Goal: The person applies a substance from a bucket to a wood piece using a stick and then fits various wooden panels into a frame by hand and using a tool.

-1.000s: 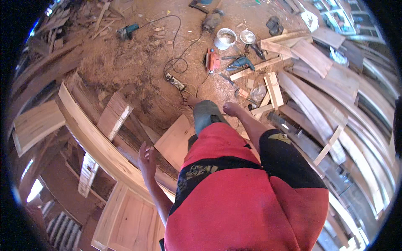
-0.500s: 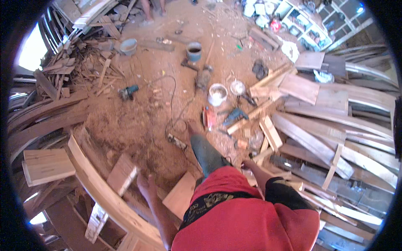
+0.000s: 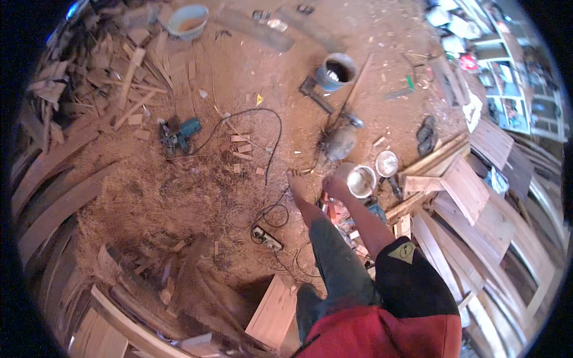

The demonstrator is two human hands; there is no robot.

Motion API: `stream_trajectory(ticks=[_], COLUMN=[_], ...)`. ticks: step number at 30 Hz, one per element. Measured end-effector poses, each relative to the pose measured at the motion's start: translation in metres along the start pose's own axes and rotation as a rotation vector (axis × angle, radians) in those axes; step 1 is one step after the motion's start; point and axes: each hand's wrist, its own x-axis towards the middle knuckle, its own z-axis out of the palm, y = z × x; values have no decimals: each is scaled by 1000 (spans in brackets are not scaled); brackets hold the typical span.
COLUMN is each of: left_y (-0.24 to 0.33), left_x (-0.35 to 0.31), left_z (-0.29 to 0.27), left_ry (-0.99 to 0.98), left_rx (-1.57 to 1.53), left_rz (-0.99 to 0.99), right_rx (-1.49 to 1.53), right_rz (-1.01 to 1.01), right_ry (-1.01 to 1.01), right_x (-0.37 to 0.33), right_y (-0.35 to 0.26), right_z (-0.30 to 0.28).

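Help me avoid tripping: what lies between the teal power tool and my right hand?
In the head view, from tool to right hand: small wood offcuts, a black cord, then a bare foot.

Power tool [image 3: 180,133] left, tub [image 3: 362,167] between, boards [image 3: 467,190] right

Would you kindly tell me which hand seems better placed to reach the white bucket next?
Right, most likely: the right hand is extended forward and appears close beside the white bucket, while the left hand is not in view.
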Motion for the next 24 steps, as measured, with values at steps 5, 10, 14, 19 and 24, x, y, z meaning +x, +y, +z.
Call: stream_trajectory(ticks=[5,10,14,19,24], left_y=[78,117,126,110,74], left_x=[51,86,97,89,62], left_z=[30,61,72,66,47], left_ry=[-210,-332,-396,-449,-459], left_rx=[14,37,40,-14,-134], left_rz=[-84,-159,-203,-247,-250], right_rx=[-207,-283,-399,-391,77], right_rz=[10,232,105,327,361], right_ry=[-89,199,544,370,272], right_x=[238,373,429,448,405], right_y=[70,158,199,188,112], right_z=[14,18,23,27,16])
